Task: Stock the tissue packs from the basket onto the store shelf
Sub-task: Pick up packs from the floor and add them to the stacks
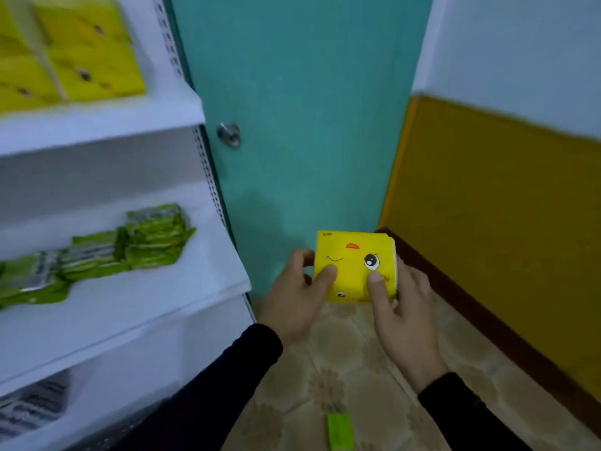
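Note:
A yellow tissue pack point(353, 258) with a cartoon face is held in front of me, above the floor and to the right of the white store shelf point(107, 125). My left hand point(297, 297) grips its left edge with the thumb on the face. My right hand point(401, 304) grips its right edge, thumb pressed on the front. Several more yellow tissue packs point(81, 53) stand on the upper shelf board at the top left. The basket is not in view.
Green packets point(130, 245) lie stacked on the middle shelf board. A teal door point(302, 109) with a metal knob point(229, 134) stands straight ahead. A yellow wall panel point(504, 206) runs along the right. A green item point(340, 431) lies on the patterned floor near my feet.

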